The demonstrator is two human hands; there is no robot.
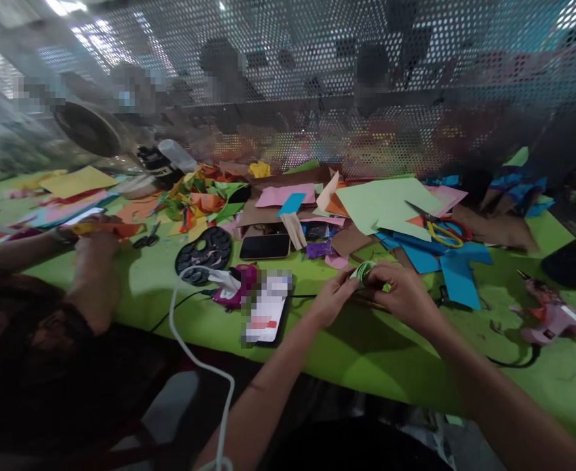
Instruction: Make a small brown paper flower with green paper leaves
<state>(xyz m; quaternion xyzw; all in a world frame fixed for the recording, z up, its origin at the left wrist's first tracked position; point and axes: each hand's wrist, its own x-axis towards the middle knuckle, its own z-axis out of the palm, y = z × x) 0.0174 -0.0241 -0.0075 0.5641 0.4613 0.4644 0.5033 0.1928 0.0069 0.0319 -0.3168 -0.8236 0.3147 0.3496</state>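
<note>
In the head camera's view, a person's two bare hands meet just right of the frame's centre, over a bright green table [396, 379]. Between them, at the centre right, is a small, curled piece of light green paper [363, 271]. The left hand [336, 293] pinches its near left side, fingers closed around it; the right hand [400, 288] grips its right side with bent fingers, the fingertips partly hidden. Left of the hands lies a lit phone [271, 311], beside a magenta power strip [235, 289]. Above them, coloured paper sheets [386, 199] are heaped, with yellow-and-red-handled scissors [446, 233] at the upper right. A pink glue gun [553, 325] sits at the far right. At the left edge, a co-worker's hands [99, 230] hold orange paper [128, 230].
</note>
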